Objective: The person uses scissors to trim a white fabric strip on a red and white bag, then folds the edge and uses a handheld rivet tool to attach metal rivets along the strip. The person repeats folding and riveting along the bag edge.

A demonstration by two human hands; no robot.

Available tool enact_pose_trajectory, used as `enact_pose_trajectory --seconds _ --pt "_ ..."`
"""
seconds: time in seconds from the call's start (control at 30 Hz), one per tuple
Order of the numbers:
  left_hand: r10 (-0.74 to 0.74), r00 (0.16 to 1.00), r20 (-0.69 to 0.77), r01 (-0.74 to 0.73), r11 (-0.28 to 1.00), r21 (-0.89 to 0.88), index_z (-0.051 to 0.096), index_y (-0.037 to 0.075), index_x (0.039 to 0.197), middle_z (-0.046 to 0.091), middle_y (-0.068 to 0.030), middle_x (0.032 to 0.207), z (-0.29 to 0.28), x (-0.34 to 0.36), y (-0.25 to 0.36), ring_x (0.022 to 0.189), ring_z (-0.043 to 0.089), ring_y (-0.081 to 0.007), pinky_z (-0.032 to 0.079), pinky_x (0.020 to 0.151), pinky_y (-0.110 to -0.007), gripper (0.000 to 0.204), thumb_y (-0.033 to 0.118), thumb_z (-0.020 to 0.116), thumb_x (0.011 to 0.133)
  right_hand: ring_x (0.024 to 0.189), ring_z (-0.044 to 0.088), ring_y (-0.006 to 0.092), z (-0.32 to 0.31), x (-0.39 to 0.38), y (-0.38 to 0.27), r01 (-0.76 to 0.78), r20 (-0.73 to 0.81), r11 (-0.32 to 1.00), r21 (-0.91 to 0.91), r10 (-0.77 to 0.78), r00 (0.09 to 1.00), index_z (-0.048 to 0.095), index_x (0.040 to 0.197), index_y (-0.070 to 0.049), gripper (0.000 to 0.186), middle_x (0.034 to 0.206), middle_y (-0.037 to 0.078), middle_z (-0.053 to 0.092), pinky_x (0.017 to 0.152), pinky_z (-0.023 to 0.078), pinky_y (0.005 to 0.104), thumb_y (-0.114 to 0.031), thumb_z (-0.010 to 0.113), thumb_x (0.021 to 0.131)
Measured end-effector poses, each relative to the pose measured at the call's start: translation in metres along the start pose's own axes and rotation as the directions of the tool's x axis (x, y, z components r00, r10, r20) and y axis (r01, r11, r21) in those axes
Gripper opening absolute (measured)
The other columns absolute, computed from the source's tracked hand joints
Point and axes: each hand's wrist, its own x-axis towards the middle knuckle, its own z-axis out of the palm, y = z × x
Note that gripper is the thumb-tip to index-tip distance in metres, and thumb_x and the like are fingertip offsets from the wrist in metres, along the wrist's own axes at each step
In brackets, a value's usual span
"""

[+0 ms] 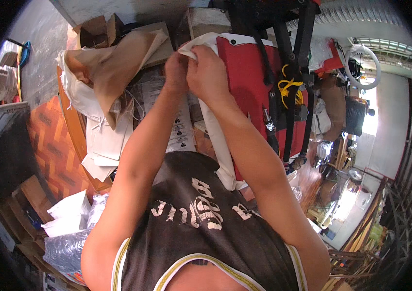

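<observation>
Cluttered workshop, surface piled with brown paper point(118, 63) and white sheets. Left hand point(176, 68) and right hand point(208, 72) both pinch the white cloth bag point(215, 140) at its top edge, over the red platen point(247, 82). Risk: pinch slips and the bag sags crooked or snags on the platen corner.

- White cloth bag point(214, 140): limp, hanging down the left edge of the red board point(247, 82), top corner bunched and pinched over the board's upper left corner.
</observation>
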Motion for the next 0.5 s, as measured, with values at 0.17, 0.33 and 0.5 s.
enact_pose_trajectory --seconds 0.17,0.33,0.5 --pt "-0.199 0.976 0.086 0.2 0.98 -0.007 0.052 0.004 0.137 0.064 -0.015 0.124 0.009 0.002 0.023 0.112 0.062 -0.027 0.048 0.099 -0.04 0.051 0.04 0.053 0.101 0.101 0.059 0.05 0.01 -0.012 0.011 0.116 0.002 0.992 -0.042 -0.116 0.993 0.058 0.101 0.003 0.018 0.108 0.029 0.062 0.088 0.05 0.0537 -0.007 0.054 0.087" --pt "-0.265 0.954 -0.14 0.3 0.838 0.456 0.049 0.001 0.14 0.065 -0.0169 0.121 0.02 0.028 0.032 0.1 0.066 -0.0269 0.055 0.087 -0.039 0.059 0.018 0.073 0.088 0.097 0.06 0.0473 0.003 -0.024 0.007 -0.019 0.108 1.0 0.018 0.017 0.994 0.059 0.102 0.001 0.014 0.102 0.026 0.064 0.084 0.047 0.0539 -0.006 0.052 0.092" --pt "-0.061 0.98 -0.188 0.174 0.717 0.675 0.05 -0.01 0.137 0.068 -0.0207 0.114 0.041 0.044 0.021 0.099 0.069 -0.0272 0.056 0.085 -0.037 0.075 0.017 0.083 0.076 0.098 0.061 0.0475 -0.012 -0.032 0.007 -0.051 0.133 0.999 0.018 0.048 0.99 0.06 0.106 0.002 0.019 0.103 0.027 0.065 0.085 0.049 0.0527 -0.008 0.057 0.09"
